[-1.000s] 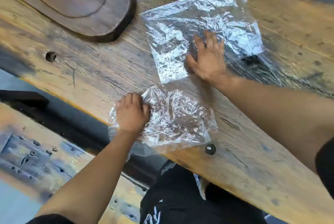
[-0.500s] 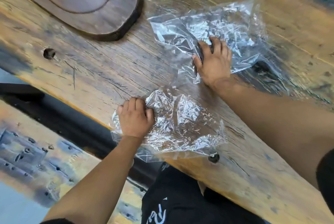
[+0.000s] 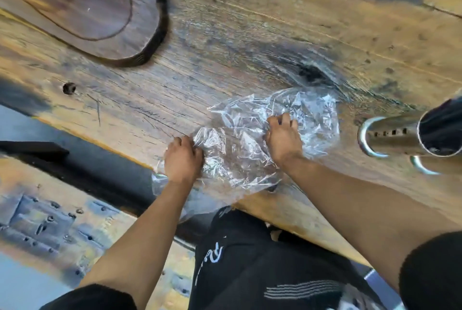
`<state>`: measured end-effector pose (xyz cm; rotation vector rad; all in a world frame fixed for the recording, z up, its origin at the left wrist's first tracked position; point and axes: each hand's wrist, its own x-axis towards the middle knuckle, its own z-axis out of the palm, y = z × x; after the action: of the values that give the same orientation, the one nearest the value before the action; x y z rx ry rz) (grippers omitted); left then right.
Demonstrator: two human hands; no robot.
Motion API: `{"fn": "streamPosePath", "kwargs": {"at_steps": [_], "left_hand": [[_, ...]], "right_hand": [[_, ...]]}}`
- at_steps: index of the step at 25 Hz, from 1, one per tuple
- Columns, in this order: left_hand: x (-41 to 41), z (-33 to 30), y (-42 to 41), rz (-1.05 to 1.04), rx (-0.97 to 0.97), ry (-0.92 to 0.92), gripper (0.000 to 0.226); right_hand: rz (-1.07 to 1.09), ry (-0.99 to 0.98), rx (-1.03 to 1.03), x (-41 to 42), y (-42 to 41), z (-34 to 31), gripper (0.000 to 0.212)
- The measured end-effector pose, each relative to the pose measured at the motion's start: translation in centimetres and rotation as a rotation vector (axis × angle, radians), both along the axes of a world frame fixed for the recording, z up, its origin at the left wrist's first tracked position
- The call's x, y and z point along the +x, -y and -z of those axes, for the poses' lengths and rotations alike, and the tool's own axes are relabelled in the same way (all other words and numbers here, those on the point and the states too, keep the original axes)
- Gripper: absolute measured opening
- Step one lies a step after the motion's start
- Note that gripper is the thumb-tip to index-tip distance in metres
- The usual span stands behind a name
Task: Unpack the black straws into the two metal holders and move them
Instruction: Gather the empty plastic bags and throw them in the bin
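Two clear, crumpled plastic bags lie on the wooden table near its front edge. My left hand (image 3: pixel 183 158) is closed on the nearer bag (image 3: pixel 232 162), part of which hangs over the edge. My right hand (image 3: pixel 283 138) clutches the farther bag (image 3: pixel 313 119), which now overlaps the nearer one. At the right edge stands a shiny metal holder (image 3: pixel 397 136) with small slots in its wall and black straws (image 3: pixel 442 124) inside. A second metal holder (image 3: pixel 430 167) shows only as a curved rim just below it.
A dark carved wooden slab (image 3: pixel 82 7) lies on the table (image 3: pixel 250 34) at the back left. The table has a small hole (image 3: pixel 69 88) on the left and a dark knot (image 3: pixel 310 73) behind the bags. Below the edge are my black trousers (image 3: pixel 250 259).
My right hand has bunched up the farther bag and dragged it toward me onto the nearer bag. The view shifted, bringing the metal holders into sight at the right.
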<state>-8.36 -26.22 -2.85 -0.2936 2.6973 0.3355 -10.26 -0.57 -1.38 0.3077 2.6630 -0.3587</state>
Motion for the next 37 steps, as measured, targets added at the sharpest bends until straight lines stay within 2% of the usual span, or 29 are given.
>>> {"fn": "streamPosePath", "kwargs": {"at_steps": [6, 10, 16, 19, 27, 32, 37], "left_hand": [[7.0, -1.6, -5.5, 0.057, 0.107, 0.139, 0.021], [9.3, -2.9, -9.1, 0.113, 0.103, 0.213, 0.022], [11.9, -5.3, -16.5, 0.202, 0.103, 0.197, 0.020], [13.7, -6.0, -20.8, 0.283, 0.096, 0.207, 0.022], [14.8, -8.2, -31.4, 0.560, 0.120, 0.207, 0.017], [15.1, -7.9, -36.6, 0.786, 0.169, 0.268, 0.023], [16.8, -7.8, -41.0, 0.961, 0.183, 0.265, 0.018]], "right_hand": [[0.212, 0.140, -0.199, 10.3, -3.9, -2.0, 0.037], [0.324, 0.176, -0.169, 16.6, -8.0, -1.6, 0.036], [0.603, 0.177, -0.234, 25.9, -15.9, -1.7, 0.033], [0.736, 0.102, -0.315, 29.6, -18.8, -2.4, 0.041], [1.124, 0.018, -0.270, 37.1, -24.4, -4.2, 0.035], [1.393, -0.057, -0.283, 40.8, -24.5, -5.3, 0.053], [1.570, -0.009, -0.190, 45.2, -24.5, -5.4, 0.036]]}}
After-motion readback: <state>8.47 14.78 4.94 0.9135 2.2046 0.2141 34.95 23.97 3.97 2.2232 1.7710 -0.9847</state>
